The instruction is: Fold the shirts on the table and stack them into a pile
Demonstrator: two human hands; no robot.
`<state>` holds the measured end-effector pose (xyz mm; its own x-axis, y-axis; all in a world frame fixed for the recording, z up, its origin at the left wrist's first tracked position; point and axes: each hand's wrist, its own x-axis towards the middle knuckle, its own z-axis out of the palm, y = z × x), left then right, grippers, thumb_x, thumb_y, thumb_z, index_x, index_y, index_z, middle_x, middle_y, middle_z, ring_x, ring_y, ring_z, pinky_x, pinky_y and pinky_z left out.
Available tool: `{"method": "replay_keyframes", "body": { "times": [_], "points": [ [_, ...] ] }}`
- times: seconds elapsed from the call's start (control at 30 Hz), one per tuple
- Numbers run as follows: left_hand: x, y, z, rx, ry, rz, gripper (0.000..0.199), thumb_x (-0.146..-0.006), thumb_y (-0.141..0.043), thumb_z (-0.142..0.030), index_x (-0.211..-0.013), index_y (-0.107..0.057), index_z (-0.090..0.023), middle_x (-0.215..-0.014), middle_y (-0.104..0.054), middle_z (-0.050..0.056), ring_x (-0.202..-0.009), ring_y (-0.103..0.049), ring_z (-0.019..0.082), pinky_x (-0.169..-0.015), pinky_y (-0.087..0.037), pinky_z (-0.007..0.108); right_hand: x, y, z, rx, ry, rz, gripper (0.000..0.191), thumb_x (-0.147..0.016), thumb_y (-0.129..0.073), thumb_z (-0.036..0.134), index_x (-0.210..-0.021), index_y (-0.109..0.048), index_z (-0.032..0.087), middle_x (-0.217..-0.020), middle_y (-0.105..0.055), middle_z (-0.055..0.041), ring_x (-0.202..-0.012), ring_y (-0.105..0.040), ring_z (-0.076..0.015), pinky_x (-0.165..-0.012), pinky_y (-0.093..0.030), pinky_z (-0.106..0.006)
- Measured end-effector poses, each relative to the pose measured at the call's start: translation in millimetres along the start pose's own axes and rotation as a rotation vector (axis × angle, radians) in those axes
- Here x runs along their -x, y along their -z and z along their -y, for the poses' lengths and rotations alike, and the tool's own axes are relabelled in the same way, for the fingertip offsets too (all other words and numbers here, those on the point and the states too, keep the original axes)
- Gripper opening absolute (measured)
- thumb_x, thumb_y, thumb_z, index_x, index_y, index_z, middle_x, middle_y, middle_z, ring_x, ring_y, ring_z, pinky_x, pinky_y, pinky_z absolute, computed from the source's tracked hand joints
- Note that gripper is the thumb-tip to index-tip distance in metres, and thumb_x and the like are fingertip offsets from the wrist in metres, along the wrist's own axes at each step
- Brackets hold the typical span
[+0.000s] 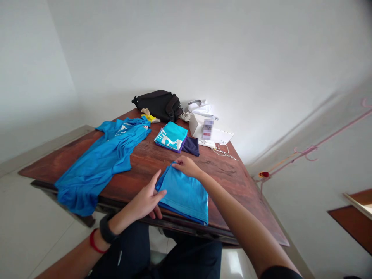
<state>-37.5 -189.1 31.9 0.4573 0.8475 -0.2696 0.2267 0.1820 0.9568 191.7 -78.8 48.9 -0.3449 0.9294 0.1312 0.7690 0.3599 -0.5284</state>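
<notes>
A blue shirt [184, 193], folded into a flat bundle, lies at the table's front edge, its lower edge slightly over it. My right hand [187, 166] pinches the bundle's far left corner between thumb and fingers. At the near left side, my left hand [148, 199] is open, its fingers apart and the thumb over the cloth's edge; whether it presses on the fabric I cannot tell. Beyond the bundle sits a folded turquoise shirt [174, 135] with white print, on top of purple cloth. Dark navy cloth [191, 146] lies beside that stack.
Another blue shirt [107, 155] is spread loosely across the left of the wooden table [142, 162], hanging over its front edge. Behind are a black bag [157, 104], yellow cloth [148, 115], a white box [197, 126] and a white cable [225, 151]. A pink rod [325, 140] with hooks is at right.
</notes>
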Motion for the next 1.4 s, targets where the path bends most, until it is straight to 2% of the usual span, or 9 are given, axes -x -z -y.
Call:
{"method": "replay_keyframes", "body": {
  "times": [0.1,0.23,0.33,0.43,0.6,0.7,0.8,1.03,1.4],
  "points": [
    [4,1.6,6,-0.126,-0.085,-0.053,0.077,-0.098,-0.051,-0.04,-0.163,-0.012,-0.029,-0.077,-0.064,-0.003,-0.044,-0.07,0.019,-0.035,-0.047,0.02,-7,-12,-5,-0.033,-0.017,0.021,0.019,-0.092,-0.069,0.031,-0.08,-0.075,0.017,-0.073,-0.069,0.0004,-0.069,-0.058,-0.0138,-0.064,-0.037,-0.024],
    [7,4.5,18,-0.21,-0.142,-0.146,0.059,-0.092,-0.056,-0.045,-0.145,-0.044,-0.022,-0.078,-0.064,-0.003,-0.039,-0.065,0.016,-0.034,-0.044,0.021,-11,-25,-11,-0.074,-0.064,-0.024,0.015,-0.093,-0.069,0.028,-0.088,-0.076,0.017,-0.077,-0.071,-0.0013,-0.071,-0.061,-0.0155,-0.067,-0.042,-0.025],
    [9,7.3,25,-0.202,-0.127,-0.194,0.06,-0.086,-0.062,-0.048,-0.137,-0.045,-0.02,-0.079,-0.065,-0.004,-0.038,-0.064,0.016,-0.034,-0.044,0.022,-6,-26,-13,-0.113,-0.04,-0.093,0.016,-0.091,-0.071,0.027,-0.104,-0.074,0.017,-0.087,-0.072,-0.0032,-0.078,-0.064,-0.017,-0.073,-0.048,-0.027],
    [10,10.4,27,-0.195,-0.106,-0.172,0.058,-0.083,-0.063,-0.049,-0.13,-0.048,-0.019,-0.081,-0.067,-0.002,-0.041,-0.065,0.016,-0.035,-0.044,0.022,5,-19,-4,-0.086,0.123,-0.127,0.028,-0.092,-0.07,0.021,-0.119,-0.07,0.018,-0.109,-0.068,-0.0083,-0.097,-0.065,-0.0195,-0.09,-0.052,-0.034],
    [8,13.5,24,-0.175,-0.049,-0.134,0.056,-0.081,-0.063,-0.05,-0.126,-0.049,-0.018,-0.083,-0.068,-0.001,-0.042,-0.066,0.017,-0.036,-0.044,0.022,27,-4,30,0.116,0.399,0.019,0.028,-0.096,-0.062,0.015,-0.122,-0.071,0.023,-0.126,-0.062,-0.0097,-0.121,-0.058,-0.0229,-0.109,-0.045,-0.041],
    [7,13.3,22,-0.196,-0.033,-0.124,0.052,-0.081,-0.063,-0.051,-0.12,-0.049,-0.019,-0.082,-0.067,-0.001,-0.043,-0.067,0.018,-0.035,-0.043,0.022,31,-4,40,0.289,0.381,0.1,0.044,-0.094,-0.059,0.008,-0.134,-0.065,0.025,-0.14,-0.056,-0.0112,-0.128,-0.054,-0.0265,-0.105,-0.048,-0.044],
    [6,12.7,22,-0.213,-0.026,-0.134,0.048,-0.081,-0.062,-0.052,-0.114,-0.048,-0.02,-0.081,-0.066,-0.002,-0.042,-0.067,0.018,-0.035,-0.042,0.022,23,-6,33,0.416,0.325,0.144,0.053,-0.09,-0.058,0.003,-0.138,-0.062,0.026,-0.148,-0.052,-0.0112,-0.132,-0.051,-0.029,-0.102,-0.049,-0.045],
    [5,13.1,20,-0.227,-0.049,-0.117,0.047,-0.075,-0.064,-0.051,-0.107,-0.048,-0.02,-0.079,-0.065,-0.002,-0.041,-0.064,0.016,-0.036,-0.044,0.022,2,1,12,0.361,0.282,0.17,0.025,-0.092,-0.063,0.008,-0.111,-0.075,0.019,-0.13,-0.064,-0.0113,-0.12,-0.062,-0.0235,-0.102,-0.048,-0.035],
    [5,8.7,11,-0.311,-0.165,-0.186,0.034,-0.079,-0.061,-0.051,-0.093,-0.057,-0.02,-0.08,-0.064,0.0,-0.048,-0.056,0.012,-0.041,-0.04,0.022,8,12,8,0.227,0.305,0.117,0.023,-0.088,-0.061,0.002,-0.103,-0.073,0.015,-0.107,-0.075,-0.0089,-0.099,-0.068,-0.0214,-0.091,-0.05,-0.032]
  ]
}}
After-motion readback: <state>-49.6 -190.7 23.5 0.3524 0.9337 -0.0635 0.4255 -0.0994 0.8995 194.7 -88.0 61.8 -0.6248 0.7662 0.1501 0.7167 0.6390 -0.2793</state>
